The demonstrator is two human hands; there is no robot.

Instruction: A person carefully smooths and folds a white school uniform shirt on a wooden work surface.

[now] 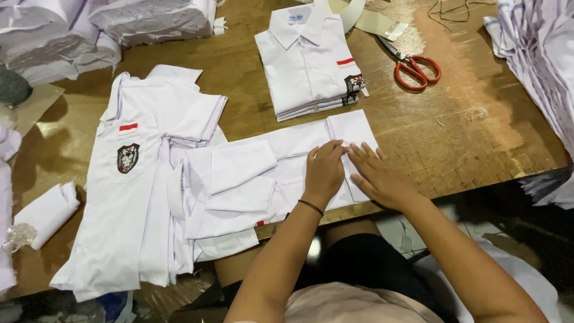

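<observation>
The wooden tabletop carried nearly everything, and the biggest thing on it, off to the left of the hands, was the spread pile of unfolded white shirts, the top one bearing a small red-and-white strip and a dark shield-shaped badge on its chest pocket. Directly under the hands lay the half-folded white shirt, face down near the front edge of the tabletop, sleeves turned in. It looked light, thin and limp, the sort of cloth that slides on itself and creases wherever it is pressed, so it seemed best taken by a folded edge or flattened with the palms rather than pinched mid-panel. The left hand lay flat on it with fingers together, fingertips at the fold line; the right hand lay beside it, touching it, fingers spread and pressing the end panel, neither grip closed on anything. Beyond the hands stood a neat stack of folded shirts, collar uppermost, with the same red strip and dark badge at its right edge. Far to the upper left sat bundles wrapped in clear plastic. To the right of the stack lay red-handled scissors, and a small rolled white cloth rested far left.
</observation>
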